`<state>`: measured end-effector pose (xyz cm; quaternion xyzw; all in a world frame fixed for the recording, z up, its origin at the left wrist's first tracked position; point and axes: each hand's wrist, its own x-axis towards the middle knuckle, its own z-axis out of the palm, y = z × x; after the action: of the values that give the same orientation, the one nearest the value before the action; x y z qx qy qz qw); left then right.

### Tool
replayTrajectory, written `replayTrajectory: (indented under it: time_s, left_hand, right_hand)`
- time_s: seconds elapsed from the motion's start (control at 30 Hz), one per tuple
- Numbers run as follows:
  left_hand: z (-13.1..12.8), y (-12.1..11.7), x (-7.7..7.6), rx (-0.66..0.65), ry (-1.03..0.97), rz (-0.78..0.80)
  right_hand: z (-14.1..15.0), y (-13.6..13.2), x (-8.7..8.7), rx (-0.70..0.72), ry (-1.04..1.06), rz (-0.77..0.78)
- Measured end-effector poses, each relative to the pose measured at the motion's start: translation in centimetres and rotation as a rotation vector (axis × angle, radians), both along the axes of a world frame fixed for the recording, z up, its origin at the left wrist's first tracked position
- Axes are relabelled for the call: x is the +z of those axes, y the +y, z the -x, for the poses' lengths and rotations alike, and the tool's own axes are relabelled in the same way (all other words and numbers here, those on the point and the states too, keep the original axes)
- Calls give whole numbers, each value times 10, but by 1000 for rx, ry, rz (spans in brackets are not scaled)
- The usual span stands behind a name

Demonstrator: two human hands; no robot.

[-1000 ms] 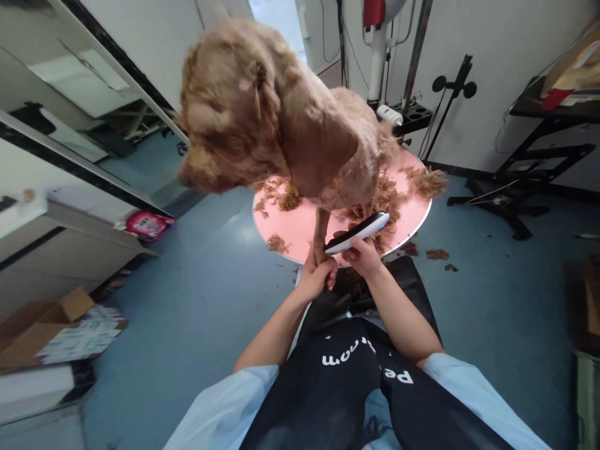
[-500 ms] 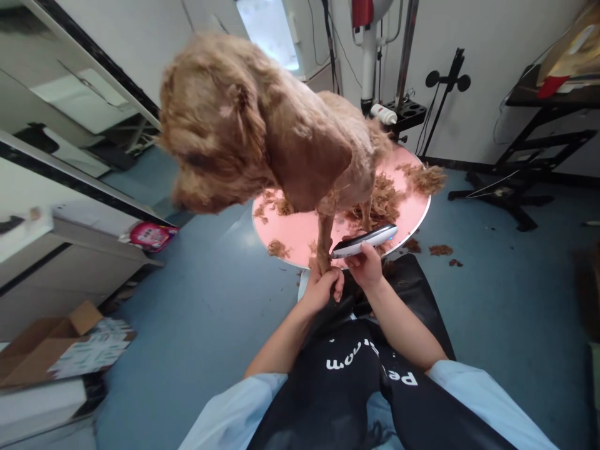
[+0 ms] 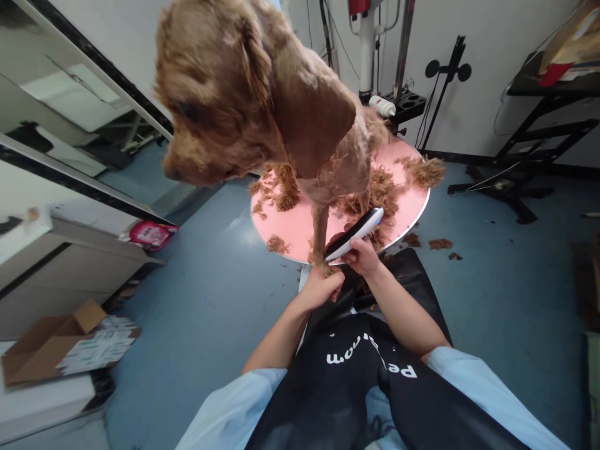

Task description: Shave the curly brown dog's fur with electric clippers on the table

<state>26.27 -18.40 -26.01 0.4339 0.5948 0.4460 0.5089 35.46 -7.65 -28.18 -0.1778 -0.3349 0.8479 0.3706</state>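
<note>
A brown curly-coated dog (image 3: pixel 323 137) stands on a round pink grooming table (image 3: pixel 300 234), its head turned to the left. My left hand (image 3: pixel 321 289) is closed around the paw of its front leg (image 3: pixel 320 228) at the table's near edge. In my right hand (image 3: pixel 360 255) is a black and white hair clipper (image 3: pixel 355 235). The clipper's head touches or nearly touches the lower part of that leg, just above my left hand. Clumps of cut hair (image 3: pixel 382 194) lie on the table around the dog.
A black tool holder (image 3: pixel 411 107) with a white bottle (image 3: pixel 382 105) stands behind the table. Cut hair (image 3: pixel 440 244) lies on the floor at right. Further off are a black stand (image 3: pixel 447 81), an open cardboard box (image 3: pixel 56 344) and a pink package (image 3: pixel 152 235).
The dog's head has shifted up in view and its muzzle has come round slightly. My right hand has tilted the clipper more steeply, its head lower on the leg.
</note>
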Motion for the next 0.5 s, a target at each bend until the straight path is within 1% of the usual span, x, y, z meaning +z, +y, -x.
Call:
replayTrajectory:
  time_s: [0.1, 0.23, 0.37, 0.5]
  left_hand:
    - [1, -3, 3, 17, -1, 33]
    - [0, -6, 4, 25, -88, 43]
    - [0, -7, 2, 6, -127, 86]
    - [0, -7, 2, 8, -88, 124]
  right_hand:
    - [2, 7, 6, 99, 9, -40]
    - [4, 12, 10, 186, 37, -92]
    - [3, 16, 8, 281, 63, -145]
    - [0, 24, 3, 399, 72, -229]
